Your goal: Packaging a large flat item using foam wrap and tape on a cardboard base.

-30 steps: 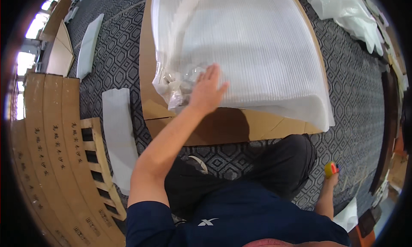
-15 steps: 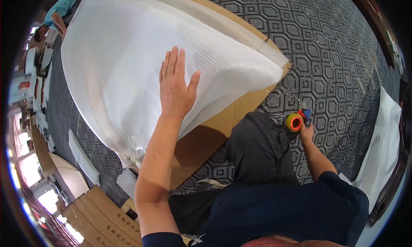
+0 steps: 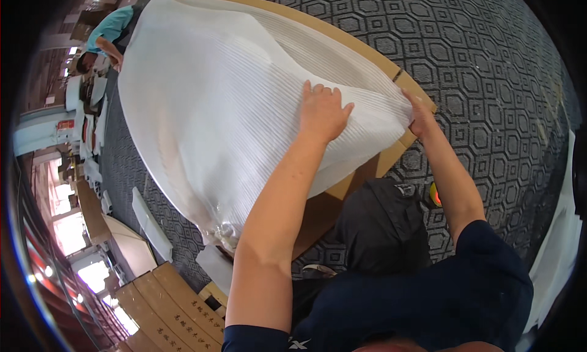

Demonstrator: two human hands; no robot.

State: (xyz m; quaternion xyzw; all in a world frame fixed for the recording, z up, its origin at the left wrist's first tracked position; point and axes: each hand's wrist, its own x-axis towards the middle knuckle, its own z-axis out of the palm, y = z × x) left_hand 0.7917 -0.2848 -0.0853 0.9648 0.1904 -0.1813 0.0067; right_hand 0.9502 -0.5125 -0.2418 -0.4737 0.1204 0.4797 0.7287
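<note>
A large white foam sheet [image 3: 202,101] is draped over a flat cardboard piece [image 3: 367,46], whose brown border shows along the far and near sides. My left hand [image 3: 324,114] has its fingers bent over a folded edge of the foam. At the sheet's right corner, my right hand [image 3: 419,116] grips the foam close to the cardboard's tip; part of its fingers is hidden. Beside my right forearm a yellow tape roll [image 3: 435,195] with a red-orange core lies on the carpet, partly covered by the arm.
Across the sheet, a person in a teal shirt [image 3: 113,28] bends with a hand at its far-left edge. Brown cartons [image 3: 165,309] lie at the lower left, near white foam strips [image 3: 150,223]. More white sheeting [image 3: 553,248] lies at the right on the patterned carpet [image 3: 483,101].
My right hand has let go of the tape dispenser and moved up to the foam's corner. My left hand has shifted right, from flat on the sheet to bent fingers at its fold.
</note>
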